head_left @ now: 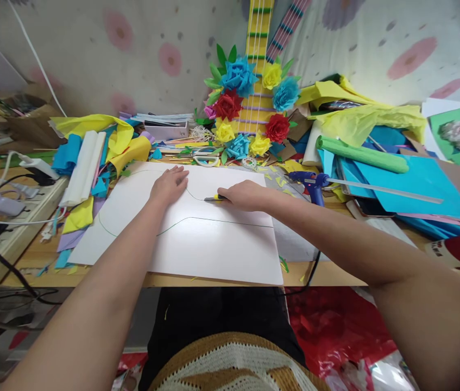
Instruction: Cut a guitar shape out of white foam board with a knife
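Note:
A large white board point(221, 250) lies flat on the wooden table, with a curved outline drawn on it in thin dark green line. My left hand point(169, 185) rests on the board's upper part, palm down and fingers stretched out. In my right hand point(244, 195) is a utility knife point(215, 197) with a yellow and black handle. Its blade points left and its tip is at the drawn line, right of my left hand. Whether the blade has gone into the board I cannot tell.
A paper-flower guitar point(254, 103) leans against the wall behind the board. Right of the board stands a blue glue gun point(313, 184) with a long glue stick, beside blue sheets point(425, 184). White-handled scissors point(206, 160) lie behind. A power strip point(30, 222) and cables are at left.

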`<state>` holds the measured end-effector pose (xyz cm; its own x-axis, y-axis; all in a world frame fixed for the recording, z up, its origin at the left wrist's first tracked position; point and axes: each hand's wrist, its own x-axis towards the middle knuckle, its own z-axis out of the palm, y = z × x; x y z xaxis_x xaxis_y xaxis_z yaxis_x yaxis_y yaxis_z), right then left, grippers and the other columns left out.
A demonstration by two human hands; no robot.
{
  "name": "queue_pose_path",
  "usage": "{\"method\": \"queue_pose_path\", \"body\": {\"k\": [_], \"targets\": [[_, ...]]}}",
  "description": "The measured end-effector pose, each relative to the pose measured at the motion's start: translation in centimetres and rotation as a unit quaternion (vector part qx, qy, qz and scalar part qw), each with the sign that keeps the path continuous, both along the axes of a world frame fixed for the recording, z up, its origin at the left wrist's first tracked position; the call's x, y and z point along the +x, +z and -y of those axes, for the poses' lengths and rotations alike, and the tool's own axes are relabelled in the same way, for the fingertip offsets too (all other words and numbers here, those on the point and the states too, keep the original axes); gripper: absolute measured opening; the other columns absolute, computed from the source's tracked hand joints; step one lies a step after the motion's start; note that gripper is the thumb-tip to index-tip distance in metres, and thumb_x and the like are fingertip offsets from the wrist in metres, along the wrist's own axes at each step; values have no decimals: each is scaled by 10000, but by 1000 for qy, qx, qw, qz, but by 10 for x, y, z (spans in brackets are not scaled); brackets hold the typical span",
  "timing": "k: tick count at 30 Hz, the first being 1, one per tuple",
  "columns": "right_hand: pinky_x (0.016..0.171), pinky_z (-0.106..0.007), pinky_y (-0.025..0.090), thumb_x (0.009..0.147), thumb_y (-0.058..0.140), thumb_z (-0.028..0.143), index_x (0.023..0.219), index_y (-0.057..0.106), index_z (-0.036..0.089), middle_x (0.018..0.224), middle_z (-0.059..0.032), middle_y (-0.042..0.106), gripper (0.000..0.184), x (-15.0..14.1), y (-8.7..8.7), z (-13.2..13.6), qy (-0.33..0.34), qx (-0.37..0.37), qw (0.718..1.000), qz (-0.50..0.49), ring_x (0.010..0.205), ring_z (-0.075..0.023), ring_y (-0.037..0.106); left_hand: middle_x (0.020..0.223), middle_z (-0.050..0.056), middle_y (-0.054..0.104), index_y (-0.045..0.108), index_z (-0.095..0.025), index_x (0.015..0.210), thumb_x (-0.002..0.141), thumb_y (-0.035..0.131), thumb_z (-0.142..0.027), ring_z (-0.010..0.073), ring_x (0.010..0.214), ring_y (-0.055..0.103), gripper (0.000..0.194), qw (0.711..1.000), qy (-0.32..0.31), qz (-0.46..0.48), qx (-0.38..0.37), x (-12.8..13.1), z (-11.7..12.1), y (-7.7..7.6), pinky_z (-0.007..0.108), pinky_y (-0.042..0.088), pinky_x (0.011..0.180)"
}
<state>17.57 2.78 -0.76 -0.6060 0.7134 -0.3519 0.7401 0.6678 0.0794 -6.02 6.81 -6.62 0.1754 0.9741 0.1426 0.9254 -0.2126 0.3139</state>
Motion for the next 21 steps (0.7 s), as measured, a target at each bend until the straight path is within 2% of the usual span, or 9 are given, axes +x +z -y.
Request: {"method": "queue_pose_path", "body": {"k": [4, 21], "targets": [[590, -277, 300, 924, 256, 437, 1127, 492, 193, 929, -119, 669, 394, 2, 0, -1, 4, 3, 1000, -1, 771, -216, 606, 1396, -41, 444, 559, -257, 1234, 879, 391, -334, 128, 1331, 329, 400, 1000, -5, 2, 0, 1, 0, 0, 276, 186, 1132], [569, -281, 290, 922, 263, 447, 1121, 475, 192, 911, -120, 663, 387, 14, 1, 2, 8, -4, 1000, 11, 750, -223, 605, 1396, -41, 442, 558, -262, 1233, 876, 387, -328, 117, 1331, 328, 402, 1000, -1, -1, -3, 1, 2, 3, 279, 188, 1132]]}}
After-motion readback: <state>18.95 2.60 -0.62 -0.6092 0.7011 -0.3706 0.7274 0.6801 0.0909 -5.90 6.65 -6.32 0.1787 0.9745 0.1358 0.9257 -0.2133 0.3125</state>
